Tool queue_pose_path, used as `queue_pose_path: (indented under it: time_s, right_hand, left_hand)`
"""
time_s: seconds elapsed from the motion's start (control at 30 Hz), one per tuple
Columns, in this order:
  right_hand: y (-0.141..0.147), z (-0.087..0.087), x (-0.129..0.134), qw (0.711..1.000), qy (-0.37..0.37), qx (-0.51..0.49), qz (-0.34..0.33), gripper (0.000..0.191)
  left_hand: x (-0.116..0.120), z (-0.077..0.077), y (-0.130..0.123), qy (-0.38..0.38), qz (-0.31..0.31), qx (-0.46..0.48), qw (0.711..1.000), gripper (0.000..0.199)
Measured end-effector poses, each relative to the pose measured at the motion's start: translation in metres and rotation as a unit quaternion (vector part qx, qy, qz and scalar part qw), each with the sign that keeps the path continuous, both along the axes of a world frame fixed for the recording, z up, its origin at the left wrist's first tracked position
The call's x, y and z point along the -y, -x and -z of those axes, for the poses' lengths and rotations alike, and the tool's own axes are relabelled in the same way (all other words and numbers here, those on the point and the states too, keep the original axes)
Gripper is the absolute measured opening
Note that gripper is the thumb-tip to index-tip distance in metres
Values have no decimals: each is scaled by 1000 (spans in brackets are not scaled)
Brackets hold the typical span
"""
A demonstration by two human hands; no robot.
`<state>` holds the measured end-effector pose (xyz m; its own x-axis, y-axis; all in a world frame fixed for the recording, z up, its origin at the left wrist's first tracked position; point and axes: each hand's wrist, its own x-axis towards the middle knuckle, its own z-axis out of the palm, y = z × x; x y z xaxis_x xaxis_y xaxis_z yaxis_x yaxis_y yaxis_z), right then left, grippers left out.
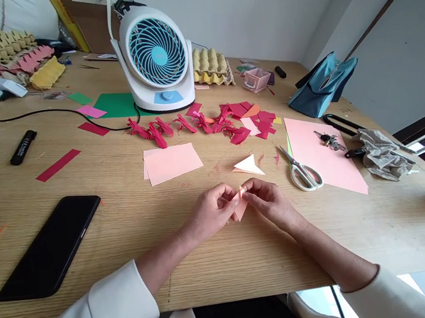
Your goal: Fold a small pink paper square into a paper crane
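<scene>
Between my two hands is a small folded piece of pink paper (240, 209), held just above the table near its front edge. My left hand (215, 207) pinches it from the left, thumb on the near face. The fingers of my right hand (268, 201) are closed on its upper right corner. Just beyond the hands lies a folded pale pink paper piece (250, 165) with a pointed end. Farther back, two pink paper rectangles (174, 163) overlap. White-handled scissors (302, 169) rest to the right, tips pointing away.
A white fan (156, 59) stands at the back, with several folded red paper shapes (157, 136) before it. Pink sheets (318, 151) with keys (330, 140) lie right. A black tablet (50, 245), a marker (23, 147) and a red strip (58, 165) are left.
</scene>
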<state>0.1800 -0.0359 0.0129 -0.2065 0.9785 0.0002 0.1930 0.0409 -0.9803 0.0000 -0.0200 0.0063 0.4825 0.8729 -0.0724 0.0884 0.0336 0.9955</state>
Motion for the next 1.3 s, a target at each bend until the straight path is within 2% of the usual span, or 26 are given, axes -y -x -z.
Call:
queue_pose_path:
  time_s: [0.17, 0.3, 0.53, 0.83, 1.1, 1.3]
  right_hand:
    - [5, 8, 3, 998, -37, 54, 16, 22]
    - [5, 8, 4, 996, -54, 71, 14, 19]
    - [6, 5, 6, 994, -50, 92, 34, 15]
    - [9, 5, 9, 992, -64, 100, 35, 14]
    - [10, 3, 8, 996, -39, 74, 36, 16]
    - [10, 6, 10, 990, -64, 113, 52, 10]
  left_hand:
    - [-1, 3, 1, -22, -18, -18, 999, 32]
    - [-2, 6, 0, -39, -17, -21, 999, 31]
    - [-1, 6, -2, -24, -14, -17, 999, 29]
    - [-4, 6, -2, -91, -34, -52, 994, 22]
    - [-3, 14, -3, -98, -28, -66, 993, 12]
    - [-5, 8, -1, -105, -38, -31, 993, 19]
